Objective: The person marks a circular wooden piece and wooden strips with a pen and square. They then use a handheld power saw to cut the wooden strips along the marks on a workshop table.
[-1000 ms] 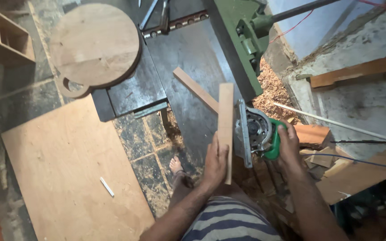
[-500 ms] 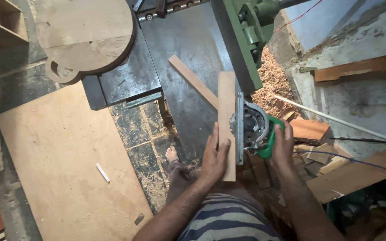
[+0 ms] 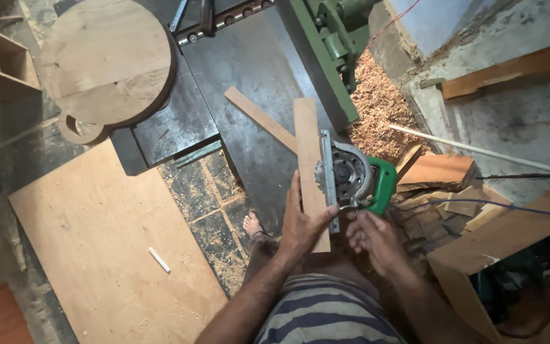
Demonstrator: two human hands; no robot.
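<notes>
Narrow wooden plank (image 3: 309, 159), held lengthwise out from the body over the dark metal surface (image 3: 249, 83) of the machine, near end pinched in the left hand (image 3: 300, 223): thumb across the top face, fingers curled under. No clamp in view, so a slip or twist of the plank looks possible if the saw bites or the grip loosens. Thumb lying just beside the saw's base plate; any sideways drift there means risk to the fingers.

Going left to right. Large plywood sheet (image 3: 109, 236) flat on the floor, a small white stick (image 3: 159, 260) lying on it. Round wooden disc (image 3: 106, 60) up on the surface's far left corner, well apart from the plank. Bare foot (image 3: 253, 226) on the tiled floor, right below the plank's near end: a dropped offcut or tool could land on it. Thin loose strip (image 3: 262, 120) lying diagonally under the plank, able to rock it.

Green handheld circular saw (image 3: 351, 178) pressed against the plank's right edge. Right hand (image 3: 373, 239) below the handle, fingers loosely spread, touching rather than gripping; weak control of the saw likely. Blue cord (image 3: 510, 209) trailing right over the scrap pile (image 3: 440, 185), a snag hazard. Sawdust heap (image 3: 377, 108) and green machine frame (image 3: 326, 57) crowding the right; open room mostly ahead and to the left.
</notes>
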